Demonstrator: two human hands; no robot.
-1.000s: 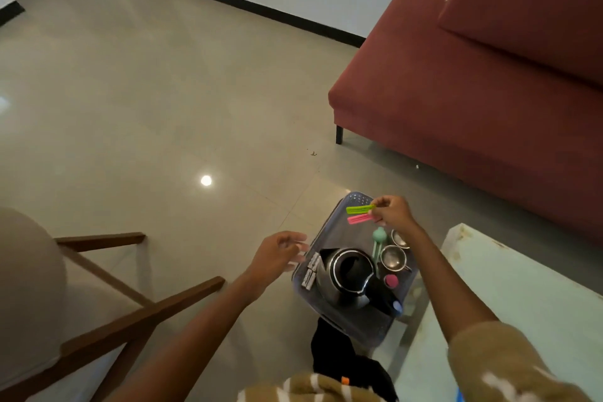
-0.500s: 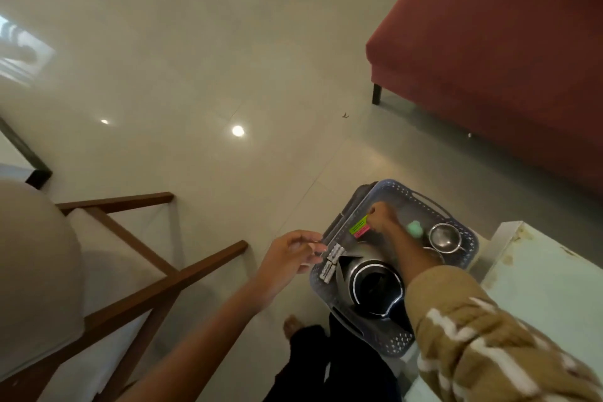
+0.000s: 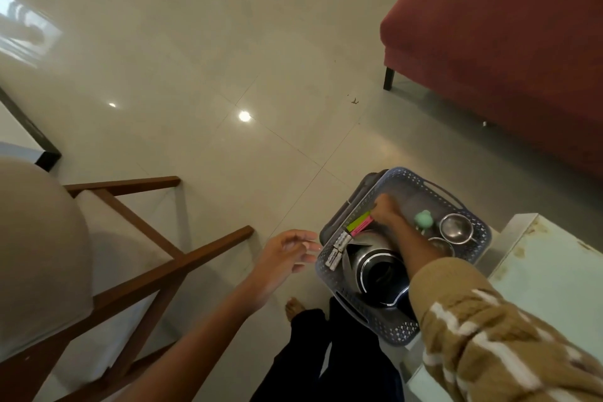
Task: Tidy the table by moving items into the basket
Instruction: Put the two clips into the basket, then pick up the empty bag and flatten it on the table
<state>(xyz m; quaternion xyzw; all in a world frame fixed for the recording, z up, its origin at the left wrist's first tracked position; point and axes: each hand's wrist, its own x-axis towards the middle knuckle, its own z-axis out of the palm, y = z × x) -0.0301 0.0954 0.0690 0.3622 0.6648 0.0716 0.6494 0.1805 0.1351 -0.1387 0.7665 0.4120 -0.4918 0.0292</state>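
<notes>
Head view: green and pink plastic clips (image 3: 359, 225) lie along the left wall of the grey perforated plastic basket (image 3: 483, 240), lower right of frame. Right hand (image 3: 386, 209) pinches their end; best to release low, flat. Left hand (image 3: 285, 253) open, empty. White batteries (image 3: 337, 249): print unreadable.

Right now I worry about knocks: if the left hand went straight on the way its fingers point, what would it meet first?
Likely the basket rim near the batteries; the left hand points there, though depth is unclear.
</notes>
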